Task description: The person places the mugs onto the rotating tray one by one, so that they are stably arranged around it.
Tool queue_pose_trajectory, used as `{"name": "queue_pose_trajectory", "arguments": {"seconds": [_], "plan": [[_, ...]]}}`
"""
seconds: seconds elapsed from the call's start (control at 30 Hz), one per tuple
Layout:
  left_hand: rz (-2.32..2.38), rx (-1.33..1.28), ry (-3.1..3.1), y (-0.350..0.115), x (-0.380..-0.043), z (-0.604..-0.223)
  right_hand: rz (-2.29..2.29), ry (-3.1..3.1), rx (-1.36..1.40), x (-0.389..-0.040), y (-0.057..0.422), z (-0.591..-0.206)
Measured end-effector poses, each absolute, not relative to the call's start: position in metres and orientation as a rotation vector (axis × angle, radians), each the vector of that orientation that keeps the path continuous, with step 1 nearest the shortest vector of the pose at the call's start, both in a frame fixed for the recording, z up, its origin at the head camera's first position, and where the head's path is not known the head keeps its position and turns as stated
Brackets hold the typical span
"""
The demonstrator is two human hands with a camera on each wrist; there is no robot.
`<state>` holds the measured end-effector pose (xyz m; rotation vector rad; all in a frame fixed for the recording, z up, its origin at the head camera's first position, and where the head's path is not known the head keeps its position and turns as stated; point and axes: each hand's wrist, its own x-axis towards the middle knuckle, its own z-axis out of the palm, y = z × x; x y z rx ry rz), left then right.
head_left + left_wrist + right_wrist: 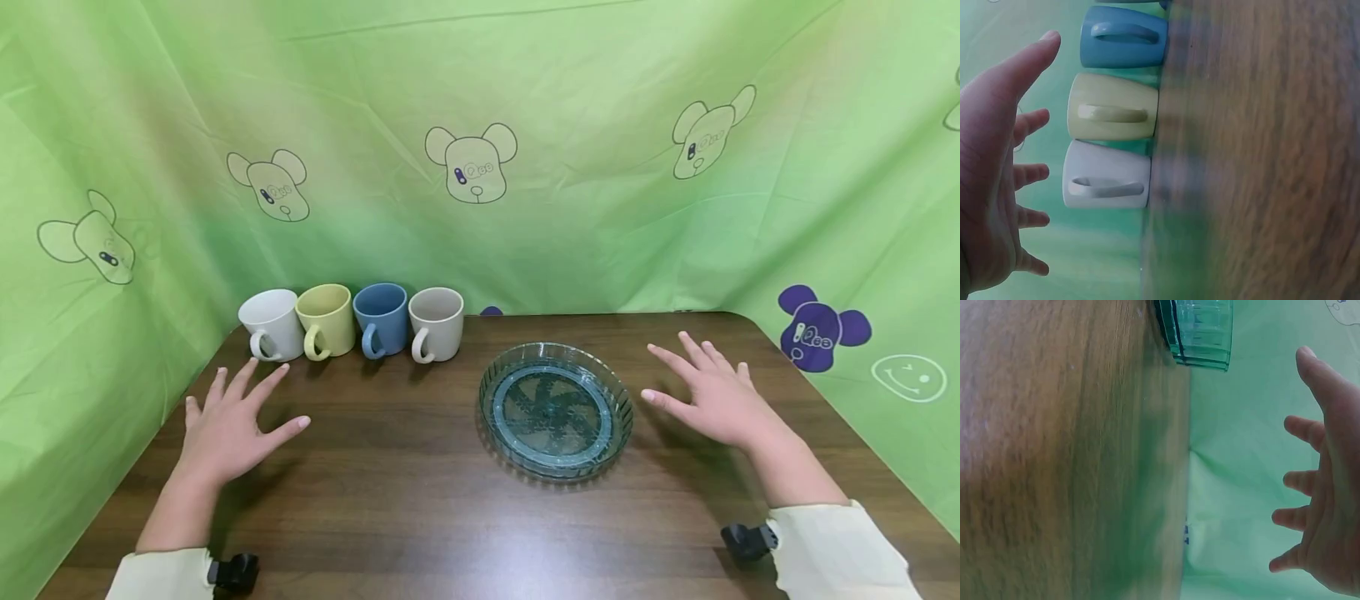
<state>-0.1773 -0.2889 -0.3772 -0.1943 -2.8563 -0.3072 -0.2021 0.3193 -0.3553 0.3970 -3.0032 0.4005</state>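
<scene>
My left hand (228, 429) hovers over the table's left side with spread fingers, holding nothing. Just beyond its fingertips stands a white mug (273, 327), first in a row with a yellow mug (327, 323), a blue mug (382, 320) and a light grey mug (437, 327). All stand upright, handles toward me. In the left wrist view the blue mug (1124, 37), yellow mug (1113, 107) and white mug (1107, 175) show beyond the thumb. My right hand (716, 396) is spread above the table, empty, to the right of a round clear greenish glass dish (555, 462). The dish's ribbed wall (1205, 331) appears in the right wrist view.
The brown wood-grain table (375, 517) has a rounded far right corner. Green cloth (585, 225) printed with bear heads hangs behind it and along both sides. Black straps with small devices (236, 573) sit at both wrists, by the white sleeves (843, 550).
</scene>
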Motion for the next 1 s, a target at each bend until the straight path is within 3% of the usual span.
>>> {"name": "queue_pose_trajectory", "arguments": {"seconds": [1.0], "plan": [[-0.787, -0.359, -2.608, -0.266, -0.186, -0.384, 0.715, -2.725, 0.567, -0.206, 0.314, -0.371]]}}
